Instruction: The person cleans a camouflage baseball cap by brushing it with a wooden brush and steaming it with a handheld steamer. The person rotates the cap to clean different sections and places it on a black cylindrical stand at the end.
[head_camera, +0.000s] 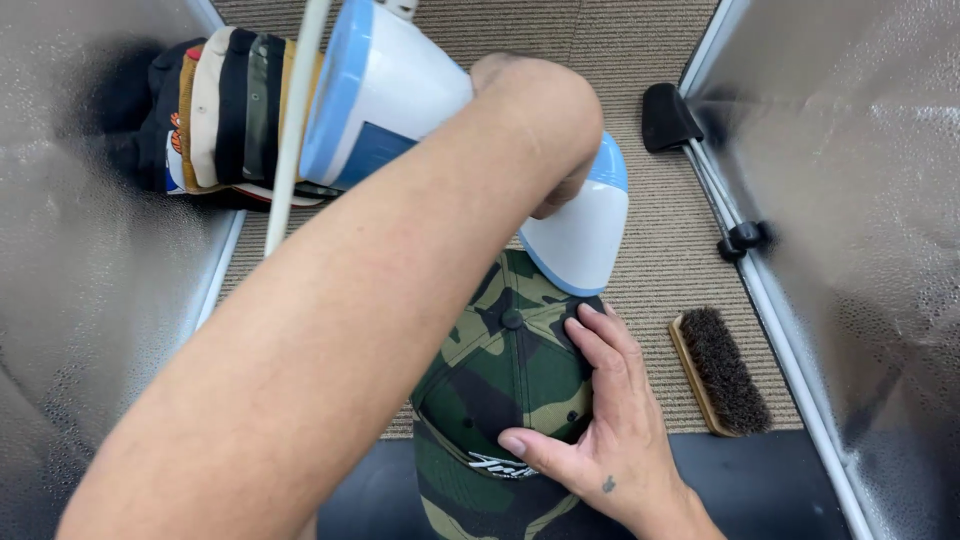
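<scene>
— What is each hand doing?

— The left hand (540, 130) is closed around a white and light-blue handheld steamer (400, 100), whose nozzle end points down at the far edge of a camouflage cap (500, 380). The right hand (610, 420) lies open and flat on the right side of the cap, thumb across the front panel, fingers spread toward the crown.

— Where does the cap sit?

— In the near middle, partly over a dark pad (760, 480) at the near edge of a ribbed beige mat (650, 250).

— Anything else about?

— A wooden brush (722, 370) with dark bristles lies just right of the cap. A stack of caps (225, 110) stands at the far left, against a silvery panel (90, 270).
</scene>
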